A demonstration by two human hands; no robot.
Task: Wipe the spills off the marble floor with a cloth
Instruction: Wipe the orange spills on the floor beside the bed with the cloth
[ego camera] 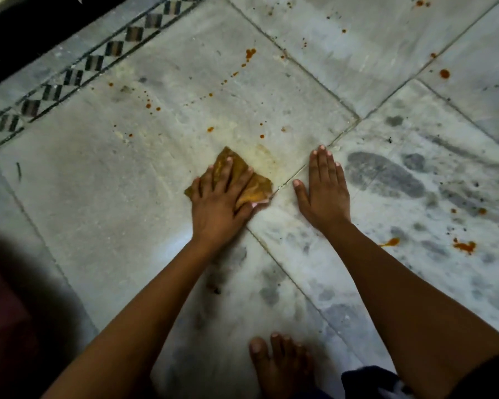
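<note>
At the bottom centre of the frame, a bare foot was planted on the marble floor, its toes pointed toward the hands. Beside it, at the lower right edge, a scrap of dark clothing was visible.

From the lower corners both forearms were stretched up the frame toward the middle, nearly straight at the elbow. The left hand was laid palm down on a cloth, which was stained orange-brown and lay crumpled just left of centre. The fingers were spread and flattened over the fabric, the thumb pressed along its lower right edge; the cloth was pinned under the palm rather than pinched. A pale yellowish smear was left on the tile just above and to the right of the cloth.

The right hand was set flat on the bare floor just right of the cloth, apart from it, across a tile joint. Its four fingers were held together and pointed up the frame, the thumb splayed out to the left.

Farther off, orange-red spills were scattered over the upper centre tiles, with more drops at the upper right and splashes at the right edge. A dark checkered border strip was run diagonally across the upper left.
</note>
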